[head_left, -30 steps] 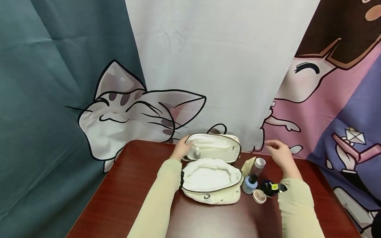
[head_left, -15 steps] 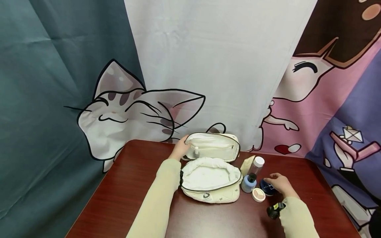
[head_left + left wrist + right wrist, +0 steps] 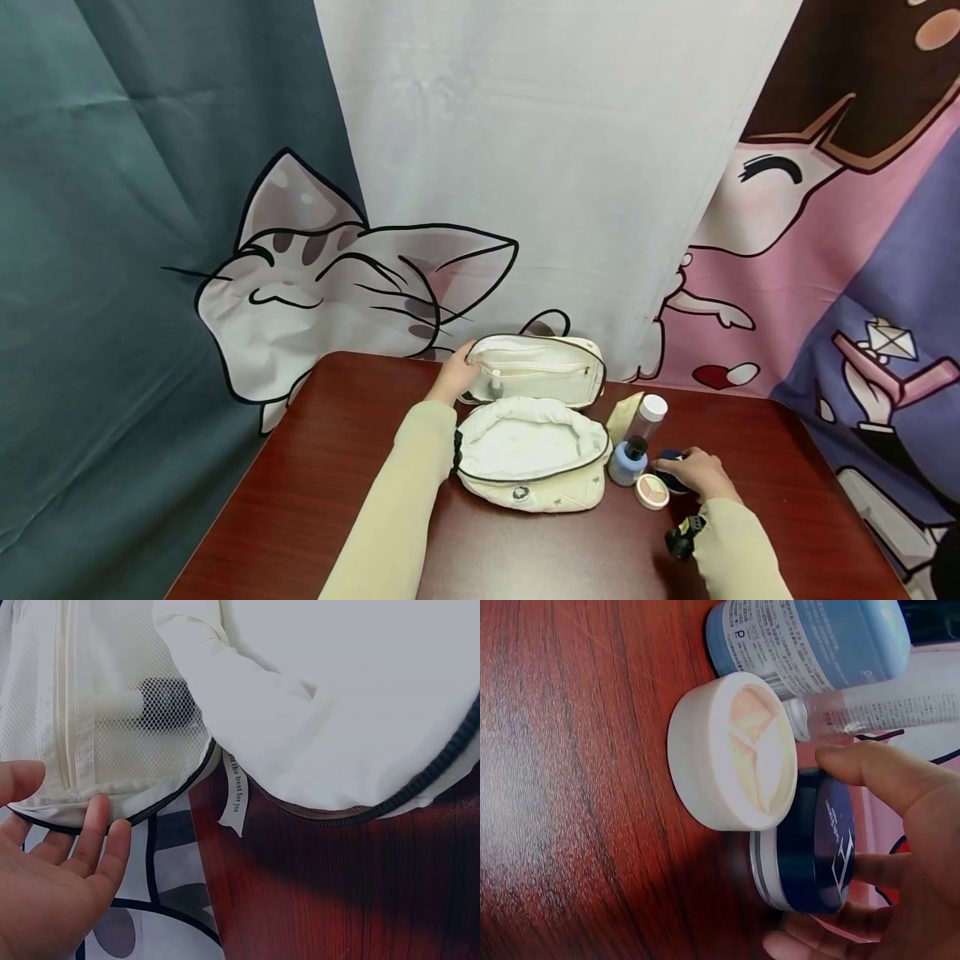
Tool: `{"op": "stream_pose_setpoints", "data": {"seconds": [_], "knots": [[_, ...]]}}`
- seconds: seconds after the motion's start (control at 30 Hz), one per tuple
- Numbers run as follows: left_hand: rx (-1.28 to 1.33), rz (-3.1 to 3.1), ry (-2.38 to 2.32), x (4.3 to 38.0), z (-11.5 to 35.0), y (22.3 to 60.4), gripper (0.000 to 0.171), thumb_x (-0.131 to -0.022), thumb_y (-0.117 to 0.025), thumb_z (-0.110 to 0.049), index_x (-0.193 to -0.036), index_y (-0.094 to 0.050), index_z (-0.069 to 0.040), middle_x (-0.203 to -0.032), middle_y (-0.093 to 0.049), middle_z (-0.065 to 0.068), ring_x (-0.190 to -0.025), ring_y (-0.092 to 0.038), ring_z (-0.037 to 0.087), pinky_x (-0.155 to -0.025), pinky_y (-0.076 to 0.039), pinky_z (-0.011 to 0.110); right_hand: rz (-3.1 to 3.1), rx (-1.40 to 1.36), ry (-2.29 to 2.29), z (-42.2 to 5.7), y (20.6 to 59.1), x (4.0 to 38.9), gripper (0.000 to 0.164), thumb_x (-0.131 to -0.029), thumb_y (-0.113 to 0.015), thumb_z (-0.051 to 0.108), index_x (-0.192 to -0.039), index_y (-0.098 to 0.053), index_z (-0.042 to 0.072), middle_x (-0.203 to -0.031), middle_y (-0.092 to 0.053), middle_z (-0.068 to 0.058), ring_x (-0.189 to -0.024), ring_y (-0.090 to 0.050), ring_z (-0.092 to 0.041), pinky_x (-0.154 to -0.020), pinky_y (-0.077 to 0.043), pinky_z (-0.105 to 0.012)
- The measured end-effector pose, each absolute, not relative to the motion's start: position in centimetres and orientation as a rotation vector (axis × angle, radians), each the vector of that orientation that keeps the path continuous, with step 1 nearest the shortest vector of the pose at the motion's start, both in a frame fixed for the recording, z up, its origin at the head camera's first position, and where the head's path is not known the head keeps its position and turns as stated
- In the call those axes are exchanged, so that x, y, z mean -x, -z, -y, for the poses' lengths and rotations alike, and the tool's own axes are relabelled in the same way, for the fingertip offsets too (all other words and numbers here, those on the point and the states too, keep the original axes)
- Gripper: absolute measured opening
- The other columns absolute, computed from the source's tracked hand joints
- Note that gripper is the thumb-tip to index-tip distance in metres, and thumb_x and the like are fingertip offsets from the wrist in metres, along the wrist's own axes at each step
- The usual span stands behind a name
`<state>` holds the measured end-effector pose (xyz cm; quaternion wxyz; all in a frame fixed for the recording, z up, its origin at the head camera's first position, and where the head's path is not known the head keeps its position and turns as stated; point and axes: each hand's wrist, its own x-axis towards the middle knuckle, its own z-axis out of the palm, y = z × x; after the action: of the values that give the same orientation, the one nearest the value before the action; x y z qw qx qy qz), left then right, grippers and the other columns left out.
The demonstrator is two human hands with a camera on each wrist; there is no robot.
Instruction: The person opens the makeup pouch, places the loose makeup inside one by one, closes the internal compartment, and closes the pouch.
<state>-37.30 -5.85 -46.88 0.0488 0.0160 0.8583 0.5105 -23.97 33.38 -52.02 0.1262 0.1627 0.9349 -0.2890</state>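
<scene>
An open cream cosmetic bag (image 3: 532,496) lies on the table with its lid (image 3: 540,371) raised. My left hand (image 3: 453,375) grips the lid's left edge; in the left wrist view its fingers (image 3: 94,840) curl at the zippered rim. Behind the lid's mesh pocket (image 3: 120,761) lies a small tube with a dark end (image 3: 169,703). My right hand (image 3: 701,472) is around a round jar with a dark blue lid (image 3: 825,844), thumb on one side and fingers on the other. A white pan of three-part pressed powder (image 3: 697,761) stands beside that jar.
Right of the bag stand a blue bottle with a black cap (image 3: 627,465), a clear bottle with a white cap (image 3: 648,417) and a pale yellow pouch (image 3: 622,415). A printed curtain (image 3: 570,183) hangs behind the brown table (image 3: 360,467).
My right hand has come down from above the table's back right and closed around the blue-lidded jar. The left hand stays on the bag's lid.
</scene>
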Motion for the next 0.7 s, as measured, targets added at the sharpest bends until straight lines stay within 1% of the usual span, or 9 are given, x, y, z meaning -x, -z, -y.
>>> {"op": "stream_pose_setpoints", "data": {"seconds": [0.03,0.1,0.23,0.33,0.37,0.57,0.7], "knots": [[-0.049,-2.610,-1.560,37.3,5.8,46.9,0.050,-0.093,-0.049,-0.013,-0.142,-0.038,-0.012,-0.141,-0.039,0.018,-0.120,-0.043,0.033,-0.087,-0.040,0.044,-2.727,-0.477,0.839,-33.3,52.0,24.0,0.085,-0.075,-0.068,0.050,-0.116,-0.042,-0.020,-0.101,-0.042,-0.039,-0.087,-0.046,-0.043,-0.062,-0.050,-0.042],[-0.050,-2.604,-1.559,37.3,5.8,46.9,0.051,-0.093,-0.050,-0.013,-0.142,-0.037,-0.012,-0.142,-0.038,0.017,-0.122,-0.042,0.033,-0.090,-0.040,0.045,-2.734,-0.483,0.819,-33.3,51.8,23.9,0.083,-0.076,-0.067,0.049,-0.115,-0.044,-0.020,-0.100,-0.045,-0.038,-0.089,-0.047,-0.044,-0.067,-0.048,-0.045],[-0.049,-2.583,-1.567,37.4,5.9,47.0,0.052,-0.092,-0.050,-0.012,-0.143,-0.036,-0.012,-0.143,-0.037,0.016,-0.115,-0.045,0.031,-0.084,-0.040,0.041,-2.747,-0.499,0.786,-33.5,51.2,24.0,0.081,-0.078,-0.063,0.050,-0.114,-0.044,-0.020,-0.102,-0.048,-0.037,-0.093,-0.044,-0.048,-0.078,-0.041,-0.054],[-0.047,-2.569,-1.588,37.6,5.9,47.1,0.054,-0.090,-0.050,-0.010,-0.143,-0.036,-0.012,-0.142,-0.037,0.017,-0.102,-0.046,0.031,-0.074,-0.038,0.038,-2.760,-0.507,0.804,-33.8,50.4,24.2,0.081,-0.080,-0.061,0.049,-0.118,-0.040,-0.020,-0.107,-0.045,-0.039,-0.096,-0.043,-0.050,-0.082,-0.038,-0.058],[-0.046,-2.575,-1.585,37.6,5.9,47.1,0.054,-0.090,-0.050,-0.010,-0.143,-0.037,-0.012,-0.142,-0.038,0.017,-0.100,-0.046,0.031,-0.072,-0.038,0.037,-2.764,-0.512,0.814,-33.9,50.0,24.4,0.081,-0.081,-0.060,0.048,-0.120,-0.038,-0.020,-0.109,-0.044,-0.040,-0.098,-0.042,-0.050,-0.084,-0.038,-0.058],[-0.029,-2.598,-1.557,37.7,5.9,47.1,0.053,-0.091,-0.049,-0.010,-0.142,-0.037,-0.013,-0.142,-0.038,0.016,-0.099,-0.047,0.030,-0.068,-0.037,0.033,-2.798,-0.488,0.833,-34.5,46.6,25.4,0.086,-0.084,-0.054,0.054,-0.126,-0.032,-0.018,-0.117,-0.039,-0.040,-0.101,-0.040,-0.051,-0.086,-0.037,-0.059],[-0.029,-2.584,-1.576,37.6,5.9,47.1,0.054,-0.090,-0.050,-0.008,-0.143,-0.037,-0.013,-0.142,-0.038,0.017,-0.094,-0.049,0.030,-0.064,-0.037,0.032,-2.826,-0.487,0.809,-34.5,44.2,26.1,0.088,-0.085,-0.052,0.056,-0.131,-0.030,-0.016,-0.122,-0.036,-0.040,-0.104,-0.035,-0.054,-0.087,-0.035,-0.061]]}}
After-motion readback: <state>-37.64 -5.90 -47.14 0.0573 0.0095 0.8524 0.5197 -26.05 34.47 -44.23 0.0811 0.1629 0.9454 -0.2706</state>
